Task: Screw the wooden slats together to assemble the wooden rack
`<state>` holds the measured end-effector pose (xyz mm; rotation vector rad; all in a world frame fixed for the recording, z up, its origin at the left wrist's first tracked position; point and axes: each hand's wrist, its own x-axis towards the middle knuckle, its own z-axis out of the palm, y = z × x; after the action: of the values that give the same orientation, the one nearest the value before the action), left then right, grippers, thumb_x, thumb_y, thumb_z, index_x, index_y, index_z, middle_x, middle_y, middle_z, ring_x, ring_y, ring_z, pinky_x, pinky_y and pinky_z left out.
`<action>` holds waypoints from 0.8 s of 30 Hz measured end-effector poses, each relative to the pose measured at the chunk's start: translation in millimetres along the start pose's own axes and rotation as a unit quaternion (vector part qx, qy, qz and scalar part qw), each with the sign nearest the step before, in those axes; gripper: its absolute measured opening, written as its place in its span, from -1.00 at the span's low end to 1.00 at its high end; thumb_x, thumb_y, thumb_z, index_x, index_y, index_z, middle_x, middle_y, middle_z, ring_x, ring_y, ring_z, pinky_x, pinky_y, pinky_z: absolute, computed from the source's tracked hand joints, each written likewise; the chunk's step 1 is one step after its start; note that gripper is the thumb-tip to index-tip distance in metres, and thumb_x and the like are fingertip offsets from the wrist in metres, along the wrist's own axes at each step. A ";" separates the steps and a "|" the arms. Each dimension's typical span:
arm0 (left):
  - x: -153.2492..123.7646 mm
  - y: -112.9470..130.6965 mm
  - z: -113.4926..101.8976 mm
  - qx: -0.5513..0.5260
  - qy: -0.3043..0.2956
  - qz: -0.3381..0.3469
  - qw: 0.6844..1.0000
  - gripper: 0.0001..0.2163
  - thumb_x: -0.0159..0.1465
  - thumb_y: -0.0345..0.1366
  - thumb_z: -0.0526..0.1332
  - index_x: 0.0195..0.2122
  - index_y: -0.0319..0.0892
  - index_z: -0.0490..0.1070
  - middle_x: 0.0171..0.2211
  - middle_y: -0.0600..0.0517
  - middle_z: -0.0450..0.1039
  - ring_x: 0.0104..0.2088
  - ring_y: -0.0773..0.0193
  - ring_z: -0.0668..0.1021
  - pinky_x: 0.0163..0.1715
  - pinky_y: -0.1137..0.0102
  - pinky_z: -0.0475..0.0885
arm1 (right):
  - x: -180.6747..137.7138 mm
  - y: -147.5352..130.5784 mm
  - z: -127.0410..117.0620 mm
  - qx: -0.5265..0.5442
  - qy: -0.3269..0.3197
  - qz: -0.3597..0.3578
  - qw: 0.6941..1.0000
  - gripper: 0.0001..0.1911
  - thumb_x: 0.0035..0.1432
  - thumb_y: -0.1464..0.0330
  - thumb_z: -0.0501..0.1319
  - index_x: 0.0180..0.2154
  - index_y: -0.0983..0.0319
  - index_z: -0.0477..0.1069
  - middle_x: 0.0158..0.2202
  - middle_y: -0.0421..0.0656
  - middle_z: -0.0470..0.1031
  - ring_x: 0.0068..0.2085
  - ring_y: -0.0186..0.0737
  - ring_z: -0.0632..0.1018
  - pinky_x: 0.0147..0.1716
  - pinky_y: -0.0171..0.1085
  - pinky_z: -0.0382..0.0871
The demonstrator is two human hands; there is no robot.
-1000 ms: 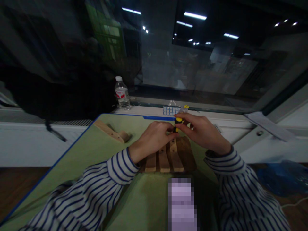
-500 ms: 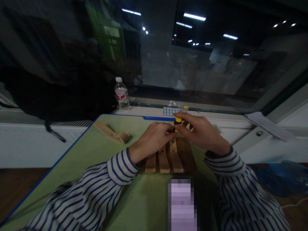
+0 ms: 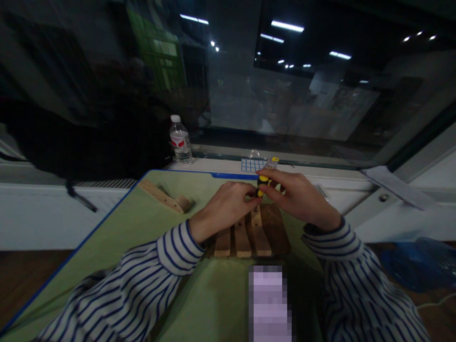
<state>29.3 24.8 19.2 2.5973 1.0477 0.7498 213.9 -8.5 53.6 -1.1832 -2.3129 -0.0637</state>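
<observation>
A slatted wooden piece point(image 3: 249, 235) lies on the green mat point(image 3: 142, 237) in front of me. My right hand point(image 3: 297, 197) is closed round a small yellow and black screwdriver point(image 3: 262, 183), held upright over the far end of the slats. My left hand point(image 3: 224, 206) rests on the wooden piece with its fingers pinched together at the screwdriver's tip. What the left fingers pinch is hidden. Both my sleeves are blue and white striped.
A loose wooden part point(image 3: 166, 195) lies at the mat's far left. A water bottle point(image 3: 181, 140) stands on the white sill, with a blue grid sheet point(image 3: 252, 164) and a yellow-capped item point(image 3: 273, 162) beyond my hands. A dark window rises behind.
My right hand and the screwdriver have shifted very slightly; otherwise both hands stay in place over the wooden piece.
</observation>
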 end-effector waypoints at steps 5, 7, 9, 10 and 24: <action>0.2 -0.5 0.8 0.002 0.008 0.002 1.000 -0.76 0.28 -0.16 0.17 -0.27 -0.22 0.54 -0.37 -0.05 0.57 -0.35 0.20 0.56 -0.39 0.39 0.28 | -0.1 -0.1 -0.4 -0.003 0.003 -0.002 1.000 -0.66 0.25 0.33 0.13 0.05 0.23 0.36 -0.06 -0.14 0.55 -0.21 -0.21 0.58 -0.27 -0.28 0.42; 0.3 0.3 0.8 0.000 0.007 -0.002 1.000 -0.76 0.28 -0.16 0.18 -0.28 -0.22 0.54 -0.37 -0.05 0.57 -0.35 0.21 0.56 -0.40 0.39 0.28 | 0.0 0.0 -0.1 -0.004 0.003 -0.003 1.000 -0.66 0.25 0.32 0.13 0.05 0.23 0.36 -0.04 -0.13 0.54 -0.18 -0.19 0.58 -0.24 -0.26 0.43; 0.3 1.1 0.6 0.001 0.008 -0.006 1.000 -0.77 0.27 -0.18 0.19 -0.29 -0.22 0.54 -0.39 -0.04 0.57 -0.38 0.22 0.56 -0.42 0.40 0.27 | 0.2 0.3 0.4 -0.005 0.005 -0.005 1.000 -0.67 0.25 0.32 0.13 0.04 0.22 0.36 -0.02 -0.12 0.53 -0.16 -0.18 0.58 -0.22 -0.25 0.43; 0.2 1.3 0.6 0.002 0.009 -0.007 1.000 -0.78 0.27 -0.19 0.19 -0.30 -0.22 0.54 -0.40 -0.03 0.57 -0.39 0.23 0.56 -0.43 0.40 0.26 | 0.4 0.4 0.7 -0.005 0.005 -0.005 1.000 -0.67 0.25 0.32 0.13 0.04 0.22 0.36 -0.01 -0.12 0.52 -0.15 -0.18 0.58 -0.21 -0.24 0.42; 0.1 -1.0 0.6 0.006 -0.001 0.002 1.000 -0.80 0.29 -0.24 0.17 -0.33 -0.23 0.53 -0.41 -0.02 0.56 -0.41 0.26 0.54 -0.45 0.42 0.24 | 0.2 -1.2 0.6 -0.001 0.001 -0.010 1.000 -0.56 0.22 0.34 0.13 0.13 0.26 0.29 0.04 -0.08 0.49 -0.28 -0.27 0.58 -0.20 -0.23 0.45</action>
<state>29.1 25.5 18.3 2.6103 1.0497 0.7436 212.6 -8.9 53.4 -1.1607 -2.3234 -0.0743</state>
